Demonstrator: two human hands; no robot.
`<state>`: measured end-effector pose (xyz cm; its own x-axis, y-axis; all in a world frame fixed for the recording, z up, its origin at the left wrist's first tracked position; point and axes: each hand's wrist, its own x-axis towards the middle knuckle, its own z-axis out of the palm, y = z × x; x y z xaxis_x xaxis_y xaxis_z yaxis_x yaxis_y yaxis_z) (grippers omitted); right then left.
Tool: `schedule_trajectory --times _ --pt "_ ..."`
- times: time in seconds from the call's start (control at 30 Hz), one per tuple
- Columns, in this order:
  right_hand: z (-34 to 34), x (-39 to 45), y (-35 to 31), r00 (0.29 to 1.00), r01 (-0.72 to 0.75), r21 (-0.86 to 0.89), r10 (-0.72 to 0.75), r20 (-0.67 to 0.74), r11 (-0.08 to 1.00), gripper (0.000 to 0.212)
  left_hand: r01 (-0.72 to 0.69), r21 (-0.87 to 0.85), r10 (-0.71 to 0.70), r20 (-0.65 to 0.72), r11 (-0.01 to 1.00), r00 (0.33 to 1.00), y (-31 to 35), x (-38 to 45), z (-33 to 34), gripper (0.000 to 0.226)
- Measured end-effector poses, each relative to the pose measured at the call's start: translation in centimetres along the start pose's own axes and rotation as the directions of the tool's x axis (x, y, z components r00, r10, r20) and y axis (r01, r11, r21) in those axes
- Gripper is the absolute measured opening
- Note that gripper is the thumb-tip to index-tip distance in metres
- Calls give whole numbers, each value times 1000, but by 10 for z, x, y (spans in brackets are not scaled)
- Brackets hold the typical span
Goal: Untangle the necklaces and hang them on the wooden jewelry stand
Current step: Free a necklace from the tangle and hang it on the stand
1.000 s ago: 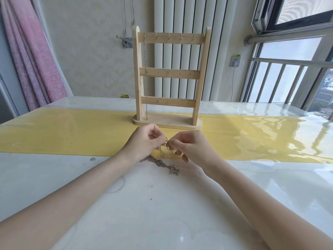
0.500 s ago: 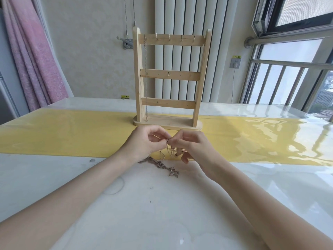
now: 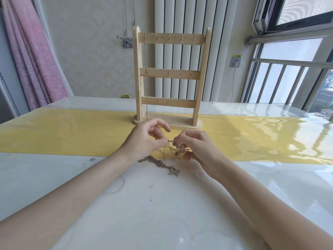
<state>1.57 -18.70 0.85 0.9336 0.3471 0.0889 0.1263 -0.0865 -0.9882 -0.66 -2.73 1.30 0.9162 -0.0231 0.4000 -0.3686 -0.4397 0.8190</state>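
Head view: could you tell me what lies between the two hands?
In the head view, a short taut stretch of tangled necklace chain bridges left hand and right hand.

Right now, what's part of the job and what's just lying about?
Job:
- tangled necklaces, pinched by left hand and right hand
- wooden jewelry stand
- silver chain hanging from its top-left hook

Lying about:
- yellow table runner
- pink curtain
- radiator
- wall socket
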Motion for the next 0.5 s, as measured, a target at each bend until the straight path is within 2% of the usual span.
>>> schedule_trajectory --times 0.2,0.3,0.4,0.5 --pt "-1 0 0 1000 -4 35 4 16 999 27 109 -84 -119 -121 990 986 -6 7 -10 25" --pt "1 0 0 998 68 -5 -68 -9 998 20 178 -223 -199 -73 958 977 -4 6 -10 21" --pt "4 1 2 992 122 -67 -124 -34 990 13 181 -271 -187 5 945 982 0 2 -3 20" --pt "4 1 3 991 125 -55 -127 -36 991 11 110 -226 -108 22 968 994 2 1 -1 21"
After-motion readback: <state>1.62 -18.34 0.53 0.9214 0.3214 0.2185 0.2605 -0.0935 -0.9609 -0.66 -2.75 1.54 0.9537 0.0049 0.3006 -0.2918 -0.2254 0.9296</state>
